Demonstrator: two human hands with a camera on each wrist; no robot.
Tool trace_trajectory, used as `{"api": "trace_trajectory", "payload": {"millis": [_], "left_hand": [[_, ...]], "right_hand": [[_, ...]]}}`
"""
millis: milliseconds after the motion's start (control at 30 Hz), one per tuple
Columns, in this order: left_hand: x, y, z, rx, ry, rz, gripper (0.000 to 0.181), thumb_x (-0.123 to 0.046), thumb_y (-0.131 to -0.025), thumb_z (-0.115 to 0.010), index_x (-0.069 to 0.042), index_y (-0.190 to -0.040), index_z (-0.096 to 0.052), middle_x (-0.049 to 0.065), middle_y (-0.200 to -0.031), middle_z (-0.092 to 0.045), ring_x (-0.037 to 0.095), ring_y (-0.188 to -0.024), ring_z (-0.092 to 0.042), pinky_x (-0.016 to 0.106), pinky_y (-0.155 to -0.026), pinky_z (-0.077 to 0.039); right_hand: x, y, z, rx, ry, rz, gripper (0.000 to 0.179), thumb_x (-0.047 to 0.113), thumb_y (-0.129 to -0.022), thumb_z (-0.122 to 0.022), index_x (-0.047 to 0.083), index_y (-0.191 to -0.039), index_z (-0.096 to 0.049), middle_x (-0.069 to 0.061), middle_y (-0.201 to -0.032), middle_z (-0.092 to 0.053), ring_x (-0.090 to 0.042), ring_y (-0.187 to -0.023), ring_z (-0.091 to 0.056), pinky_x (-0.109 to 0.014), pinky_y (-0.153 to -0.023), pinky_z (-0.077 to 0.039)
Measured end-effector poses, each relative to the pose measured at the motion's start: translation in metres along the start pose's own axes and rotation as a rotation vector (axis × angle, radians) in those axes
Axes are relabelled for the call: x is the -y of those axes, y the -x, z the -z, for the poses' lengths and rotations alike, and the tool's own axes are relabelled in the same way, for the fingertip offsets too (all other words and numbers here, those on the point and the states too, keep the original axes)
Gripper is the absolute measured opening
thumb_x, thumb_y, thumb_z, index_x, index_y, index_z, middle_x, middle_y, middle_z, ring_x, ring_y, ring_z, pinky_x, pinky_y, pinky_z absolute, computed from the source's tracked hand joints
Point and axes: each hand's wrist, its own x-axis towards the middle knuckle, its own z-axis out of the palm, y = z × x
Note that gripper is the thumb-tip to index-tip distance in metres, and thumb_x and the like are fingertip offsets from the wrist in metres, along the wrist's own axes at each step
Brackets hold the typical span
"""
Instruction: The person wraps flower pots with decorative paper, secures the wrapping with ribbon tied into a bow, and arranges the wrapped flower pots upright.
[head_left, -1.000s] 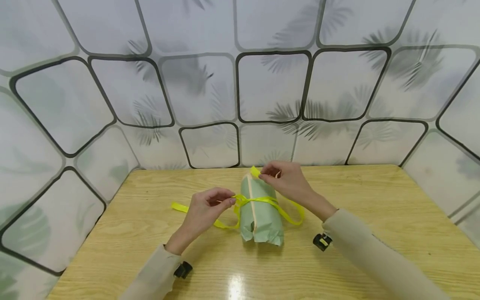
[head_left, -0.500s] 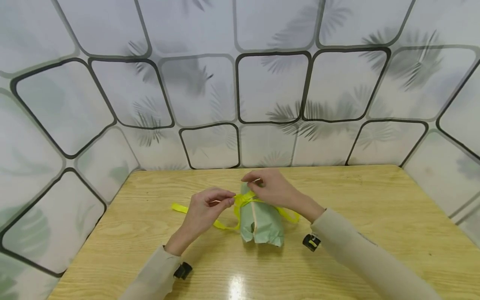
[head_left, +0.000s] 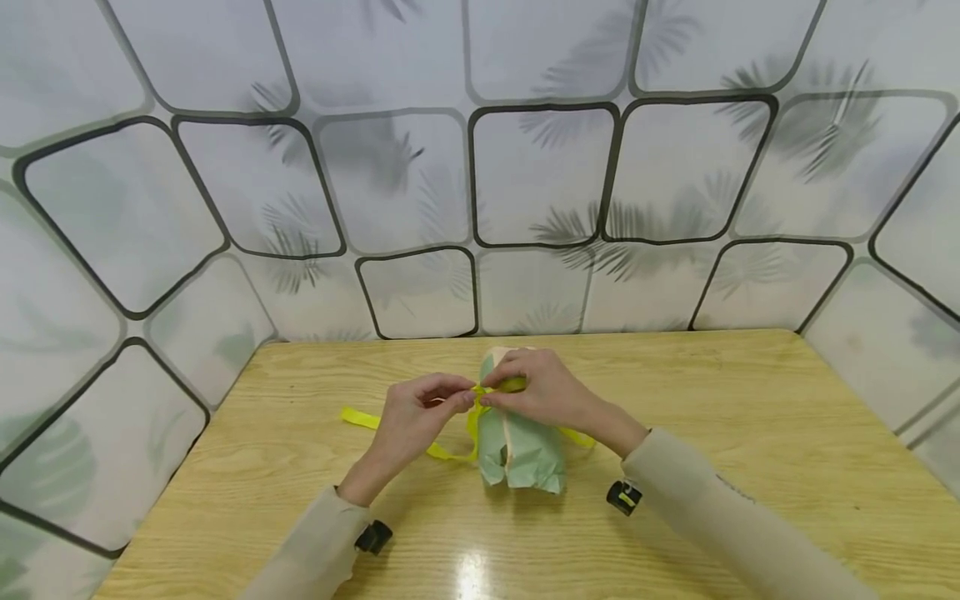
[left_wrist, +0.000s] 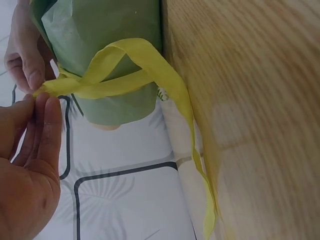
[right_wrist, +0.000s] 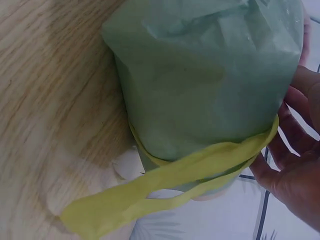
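Note:
A package wrapped in pale green paper (head_left: 531, 458) lies on the table with a yellow ribbon (left_wrist: 172, 82) around it. My left hand (head_left: 414, 419) pinches the ribbon at the package's left upper side, thumb against fingertips. Right beside those fingertips, my right hand (head_left: 551, 393) reaches over the package and pinches the ribbon between thumb and fingers. The crossing where the fingers meet is partly hidden. In the left wrist view a ribbon loop and a long tail hang across the paper. The right wrist view shows the ribbon band (right_wrist: 150, 184) running along the package's other side.
The wooden table (head_left: 262, 483) spreads around the package, its back edge close to the patterned wall covering (head_left: 420, 192). One ribbon end (head_left: 360, 417) lies on the table to the left. A small black camera (head_left: 624, 497) is worn at the right wrist, another (head_left: 373, 537) at the left.
My right hand has come down and left from the package's far end to meet the left fingertips, bringing the ribbon end over. The left hand has stayed nearly in place, pinching the ribbon.

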Motion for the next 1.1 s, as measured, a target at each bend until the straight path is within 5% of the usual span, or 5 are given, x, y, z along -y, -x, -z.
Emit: {"api": "trace_trajectory", "payload": {"millis": [267, 400, 533, 700, 1100], "left_hand": [[-0.002, -0.002, 0.0, 0.027, -0.015, -0.042, 0.016, -0.015, -0.096, -0.072, -0.01, -0.11, -0.078, 0.009, -0.1, -0.079, 0.014, -0.086, -0.076, 0.025, -0.076, -0.062], [0.0, -0.006, 0.002, 0.046, -0.029, 0.051, 0.021, -0.02, -0.1, -0.068, -0.009, -0.117, -0.075, 0.01, -0.106, -0.077, 0.027, -0.092, -0.074, 0.028, -0.076, -0.062], [0.007, -0.012, 0.002, 0.125, -0.113, 0.162, 0.021, -0.021, -0.102, -0.066, -0.013, -0.119, -0.074, 0.006, -0.111, -0.076, 0.025, -0.098, -0.072, 0.029, -0.079, -0.061], [0.016, -0.015, -0.002, 0.221, -0.202, 0.149, 0.018, -0.018, -0.099, -0.069, -0.015, -0.115, -0.075, 0.001, -0.111, -0.077, 0.017, -0.1, -0.072, 0.027, -0.079, -0.059], [0.015, -0.015, 0.006, 0.157, -0.183, 0.136, 0.012, -0.022, -0.1, -0.069, -0.018, -0.11, -0.074, 0.0, -0.098, -0.076, 0.017, -0.086, -0.072, 0.026, -0.073, -0.058]], "right_hand": [[-0.001, 0.0, -0.004, -0.044, 0.023, -0.028, 0.007, 0.011, -0.088, -0.08, 0.01, -0.094, -0.082, -0.001, -0.087, -0.075, -0.011, -0.074, -0.063, -0.021, -0.063, -0.049], [0.001, 0.002, -0.003, -0.059, 0.026, -0.055, 0.005, 0.01, -0.089, -0.078, 0.011, -0.093, -0.082, 0.0, -0.088, -0.075, -0.013, -0.078, -0.065, -0.026, -0.067, -0.052], [0.004, 0.004, -0.001, -0.068, 0.021, -0.095, 0.005, 0.01, -0.09, -0.078, 0.012, -0.093, -0.081, 0.001, -0.089, -0.076, -0.011, -0.082, -0.067, -0.032, -0.072, -0.055], [0.005, 0.005, -0.002, -0.069, 0.013, -0.102, 0.006, 0.009, -0.091, -0.077, 0.012, -0.095, -0.08, 0.0, -0.094, -0.078, -0.013, -0.086, -0.07, -0.034, -0.077, -0.058], [0.005, 0.003, -0.003, -0.085, 0.024, -0.093, 0.005, 0.008, -0.091, -0.077, 0.012, -0.094, -0.079, 0.0, -0.093, -0.077, -0.012, -0.084, -0.07, -0.033, -0.076, -0.059]]}}
